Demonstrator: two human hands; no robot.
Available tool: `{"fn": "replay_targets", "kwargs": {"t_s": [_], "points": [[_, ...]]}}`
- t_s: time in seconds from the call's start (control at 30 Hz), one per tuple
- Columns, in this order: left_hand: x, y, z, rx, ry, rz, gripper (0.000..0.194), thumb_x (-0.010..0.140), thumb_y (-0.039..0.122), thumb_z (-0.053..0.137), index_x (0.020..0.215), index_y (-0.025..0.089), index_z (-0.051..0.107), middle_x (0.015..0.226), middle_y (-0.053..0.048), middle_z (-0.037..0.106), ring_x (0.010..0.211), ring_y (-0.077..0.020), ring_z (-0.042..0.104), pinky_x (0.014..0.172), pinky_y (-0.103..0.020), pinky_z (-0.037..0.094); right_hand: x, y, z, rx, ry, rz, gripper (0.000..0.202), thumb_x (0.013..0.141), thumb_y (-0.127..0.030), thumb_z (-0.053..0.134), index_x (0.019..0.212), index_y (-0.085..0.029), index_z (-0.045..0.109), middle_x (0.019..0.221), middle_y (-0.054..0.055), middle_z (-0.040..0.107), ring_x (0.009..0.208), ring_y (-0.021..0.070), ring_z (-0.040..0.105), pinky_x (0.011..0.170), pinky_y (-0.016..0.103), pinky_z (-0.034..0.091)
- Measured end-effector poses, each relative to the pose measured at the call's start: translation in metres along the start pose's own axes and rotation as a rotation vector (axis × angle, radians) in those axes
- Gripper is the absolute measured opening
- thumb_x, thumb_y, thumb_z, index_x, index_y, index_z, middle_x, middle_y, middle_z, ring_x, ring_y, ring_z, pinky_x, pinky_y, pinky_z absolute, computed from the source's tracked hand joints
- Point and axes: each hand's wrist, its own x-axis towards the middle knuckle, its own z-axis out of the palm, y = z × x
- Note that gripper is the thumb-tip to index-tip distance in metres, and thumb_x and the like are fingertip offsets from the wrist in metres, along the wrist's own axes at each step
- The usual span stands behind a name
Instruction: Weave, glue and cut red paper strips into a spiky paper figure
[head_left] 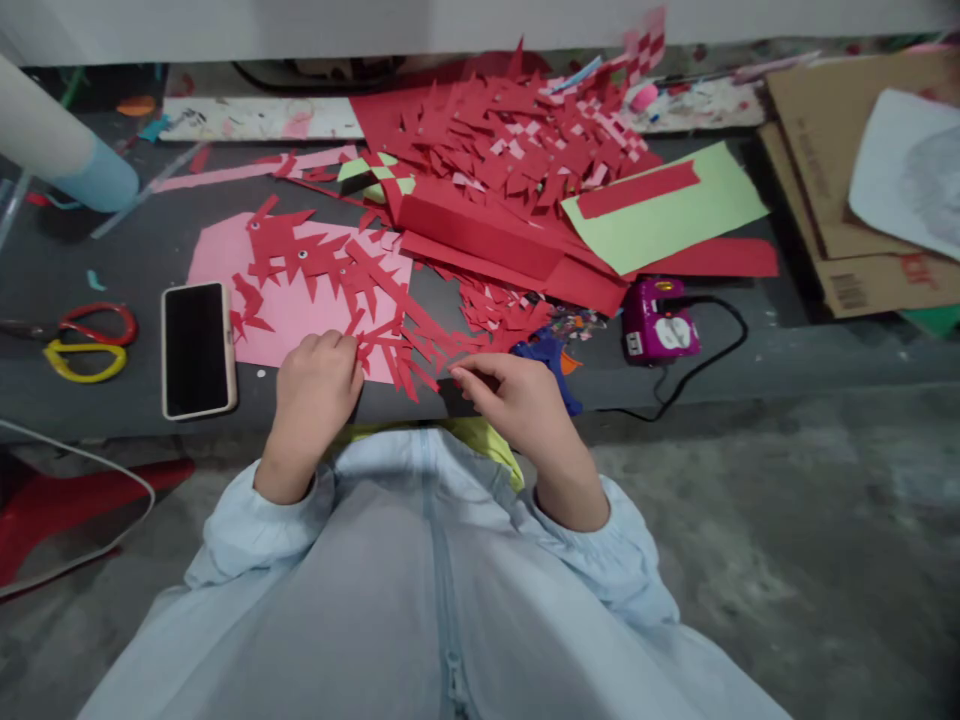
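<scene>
My left hand (319,385) rests with curled fingers on the lower edge of a pink paper sheet (281,318). Thin red paper strips (386,345) lie right beside its fingertips; what is under the fingers is hidden. Over the sheet spreads a spiky red paper cutout (274,245) with small googly eyes. My right hand (517,395) is closed in a pinch just right of the strips, near the table edge. Whatever sits between its thumb and forefinger is too small to name. A blue plastic tool (551,365), partly covered, lies behind this hand.
On the left are a phone (198,350) and scissors (94,340). A heap of red paper cutouts (510,140), folded red paper (480,235) and a green sheet (675,215) fill the back. Rightward stand a purple corded device (660,320) and cardboard (832,150).
</scene>
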Motion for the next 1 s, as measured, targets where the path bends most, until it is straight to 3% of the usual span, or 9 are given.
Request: {"fn": "replay_targets", "kwargs": {"t_s": [0.2, 0.4, 0.53, 0.73, 0.9, 1.0], "points": [[0.007, 0.000, -0.003, 0.094, 0.034, -0.057, 0.027, 0.094, 0.026, 0.043, 0.090, 0.020, 0.070, 0.088, -0.012, 0.074, 0.088, -0.0305, 0.067, 0.065, -0.039, 0.047, -0.009, 0.010, -0.013, 0.052, 0.085, -0.015, 0.026, 0.094, -0.034, 0.055, 0.091, -0.023, 0.079, 0.088, 0.005, 0.081, 0.079, 0.0199, 0.073, 0.072, 0.029, 0.048], [0.012, 0.005, -0.017, -0.065, 0.139, -0.071, 0.034, 0.093, 0.024, 0.043, 0.115, 0.021, 0.069, 0.100, -0.010, 0.075, 0.098, -0.0293, 0.067, 0.080, -0.039, 0.050, -0.017, 0.024, -0.032, 0.093, 0.150, 0.044, 0.026, 0.093, -0.035, 0.056, 0.092, -0.022, 0.078, 0.083, 0.005, 0.080, 0.079, 0.0209, 0.073, 0.071, 0.030, 0.048], [0.024, 0.021, -0.028, -0.266, 0.043, 0.075, 0.037, 0.092, 0.023, 0.043, 0.117, 0.021, 0.070, 0.107, -0.009, 0.075, 0.102, -0.0267, 0.067, 0.089, -0.037, 0.050, -0.016, 0.038, -0.051, 0.026, 0.216, 0.090, 0.028, 0.092, -0.037, 0.056, 0.092, -0.021, 0.078, 0.078, 0.005, 0.078, 0.073, 0.0211, 0.070, 0.064, 0.030, 0.044], [0.050, 0.049, -0.027, -0.271, -0.206, 0.279, 0.046, 0.094, 0.022, 0.041, 0.136, 0.017, 0.058, 0.108, -0.011, 0.073, 0.098, -0.0254, 0.067, 0.083, -0.035, 0.051, 0.007, 0.056, -0.084, -0.271, 0.274, 0.111, 0.028, 0.090, -0.025, 0.055, 0.100, -0.019, 0.080, 0.091, 0.010, 0.080, 0.080, 0.0254, 0.070, 0.067, 0.032, 0.041], [0.063, 0.065, -0.028, -0.106, -0.247, 0.346, 0.043, 0.090, 0.015, 0.043, 0.128, 0.016, 0.062, 0.103, -0.014, 0.071, 0.105, -0.0298, 0.064, 0.083, -0.037, 0.051, 0.038, 0.063, -0.094, -0.472, 0.190, 0.124, 0.039, 0.080, -0.011, 0.054, 0.107, -0.022, 0.080, 0.098, 0.011, 0.081, 0.086, 0.0282, 0.069, 0.068, 0.033, 0.040], [0.068, 0.071, -0.029, -0.062, -0.175, 0.383, 0.040, 0.090, 0.015, 0.044, 0.125, 0.012, 0.064, 0.111, -0.016, 0.068, 0.112, -0.0321, 0.060, 0.095, -0.043, 0.050, 0.054, 0.066, -0.093, -0.519, 0.146, 0.128, 0.037, 0.077, -0.010, 0.055, 0.099, -0.021, 0.082, 0.096, 0.013, 0.080, 0.085, 0.0293, 0.069, 0.067, 0.035, 0.040]]}}
